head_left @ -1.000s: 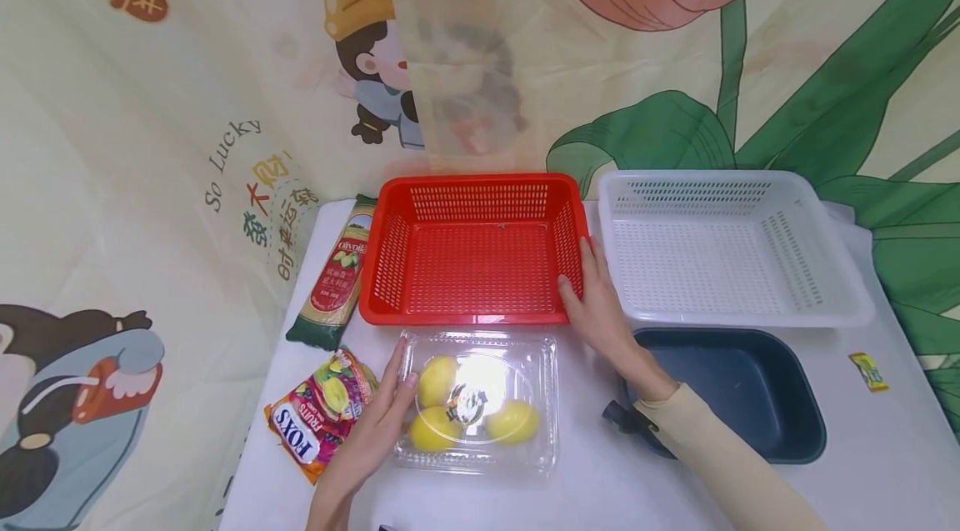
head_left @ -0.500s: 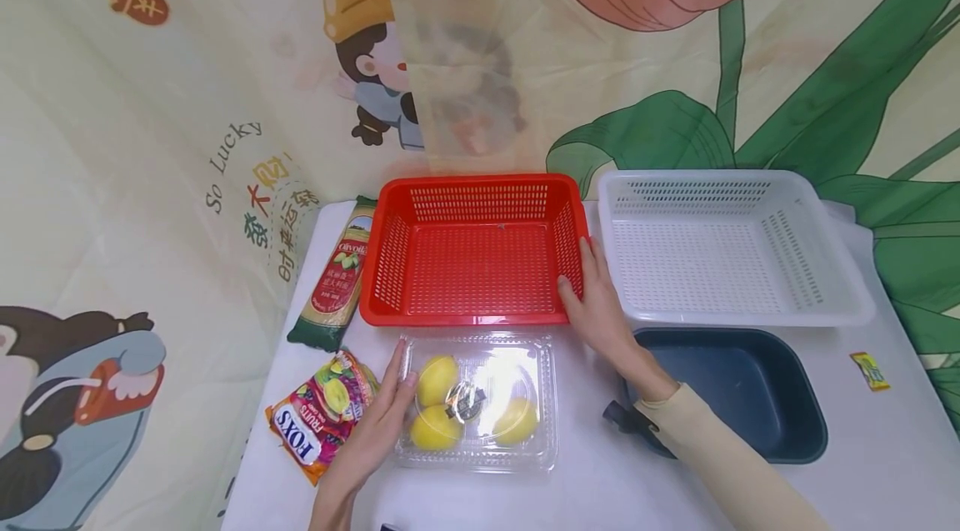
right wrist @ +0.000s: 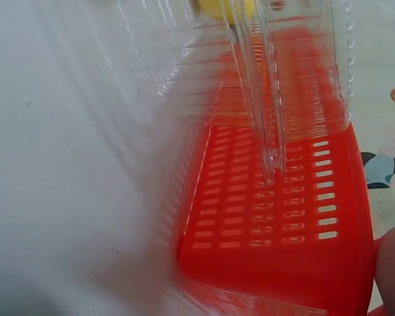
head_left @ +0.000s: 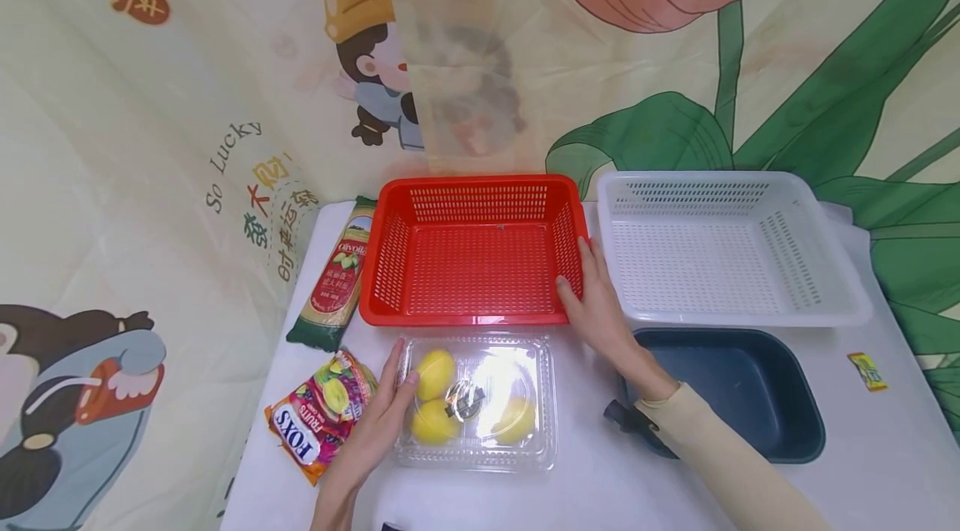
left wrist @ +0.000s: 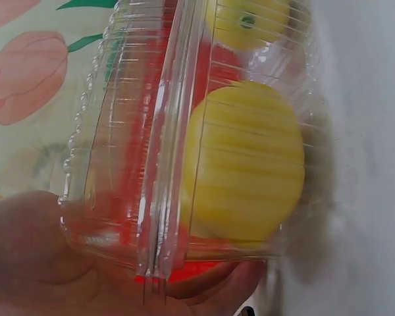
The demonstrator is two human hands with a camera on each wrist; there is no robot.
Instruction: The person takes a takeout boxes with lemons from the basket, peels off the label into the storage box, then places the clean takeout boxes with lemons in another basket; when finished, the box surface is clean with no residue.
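Note:
A clear plastic clamshell box (head_left: 551, 398) with three lemons (head_left: 435, 421) inside lies in front of the red plastic basket (head_left: 480, 319). My left hand (head_left: 375, 423) grips the box at its left side, the thumb reaching over the near edge of the lid. In the left wrist view, the hand (left wrist: 204, 289) is behind a box corner, with a lemon (left wrist: 247, 161) close by. With the thumb inside and fingers outside, my right hand (head_left: 603, 314) holds the basket's right rim. Only part of that hand shows in the right wrist view, beside the basket (right wrist: 276, 270).
A white basket (head_left: 750, 318) stands right of the red one. Before it is a dark blue tub (head_left: 750, 398), partly under my right forearm. A small yellow wrapped sweet (head_left: 868, 371) lies far right. At left lie a pasta packet (head_left: 333, 281) and a FOX'S candy bag (head_left: 318, 414).
The lemons in the box have shifted slightly towards the back, and the glare on the lid has moved to the right. Both hands keep almost the same place.

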